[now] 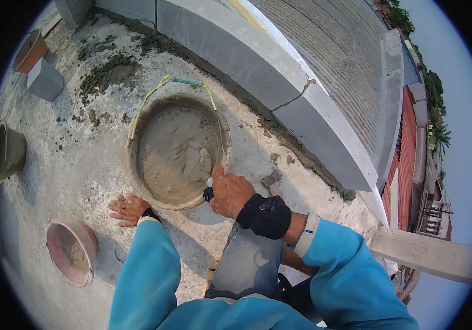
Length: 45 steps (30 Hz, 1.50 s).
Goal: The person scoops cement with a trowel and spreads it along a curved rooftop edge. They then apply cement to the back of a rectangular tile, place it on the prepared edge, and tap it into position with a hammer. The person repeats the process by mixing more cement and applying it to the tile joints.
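Blue-sleeved left hand (129, 209) spreads beside bucket (178, 205); right hand (231, 192) grips dark handle (208, 194) at rim.

The wet grey mortar (171, 137) looks soft, smooth in some spots and lumpy in others. Dull, rough mud is caked on the rim of the big round grey-brown bucket (132, 165). Its pale green tube grip (187, 81) looks like plastic. The round pink bucket (54, 247) looks like plastic too, dusty and not shiny. The pale grey concrete floor (96, 184) is rough and gritty, with dark, crumbly mortar bits (112, 71) on it. The long wall of grey blocks (222, 52) looks flat, smooth and chalky. The bright blue sleeves (145, 269), faded blue jeans (247, 261) and thick black wrist wrap (265, 216) are soft, matt cloth.
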Tool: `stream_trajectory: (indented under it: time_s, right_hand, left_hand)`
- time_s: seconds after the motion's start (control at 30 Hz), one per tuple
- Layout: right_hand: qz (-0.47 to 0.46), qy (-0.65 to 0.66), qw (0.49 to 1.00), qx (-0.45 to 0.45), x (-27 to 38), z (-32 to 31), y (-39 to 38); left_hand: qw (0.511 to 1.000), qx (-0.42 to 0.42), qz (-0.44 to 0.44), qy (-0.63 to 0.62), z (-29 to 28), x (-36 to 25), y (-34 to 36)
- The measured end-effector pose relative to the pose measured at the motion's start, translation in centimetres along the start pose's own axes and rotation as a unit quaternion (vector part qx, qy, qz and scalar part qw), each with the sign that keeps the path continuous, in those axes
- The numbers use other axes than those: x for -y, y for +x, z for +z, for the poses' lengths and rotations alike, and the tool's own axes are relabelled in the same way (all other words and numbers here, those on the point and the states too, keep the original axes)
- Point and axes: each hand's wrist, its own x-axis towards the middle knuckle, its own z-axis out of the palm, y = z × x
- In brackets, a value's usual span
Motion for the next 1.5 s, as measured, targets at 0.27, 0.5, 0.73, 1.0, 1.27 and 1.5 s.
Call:
stream_trajectory:
  time_s: [0.27,0.5,0.73,1.0,1.27,1.5]
  right_hand:
    - [-0.111,-0.198,0.972,-0.065,1.6,-8.6,-6.5]
    - [-0.07,-0.137,0.983,-0.101,1.2,-9.2,-6.4]
    - [-0.111,-0.082,0.976,-0.169,0.4,-7.1,-6.0]
    - [-0.115,-0.007,0.932,-0.343,1.0,-5.0,-5.9]
    - [0.008,0.408,0.912,-0.039,-0.9,-4.7,-5.7]
    - [0.009,0.651,0.743,-0.155,-4.7,-8.0,-9.7]
  left_hand:
    - [0.999,-0.028,0.011,-0.022,0.4,0.5,0.2]
    - [1.0,-0.007,0.007,-0.022,-0.7,0.3,0.2]
    - [0.999,0.0,0.009,-0.048,-1.1,0.3,0.3]
    - [1.0,-0.015,0.007,-0.02,-0.3,0.4,0.2]
    - [0.999,0.013,-0.009,0.043,0.8,0.2,0.3]
    - [0.994,-0.101,0.016,-0.026,3.2,1.4,0.6]
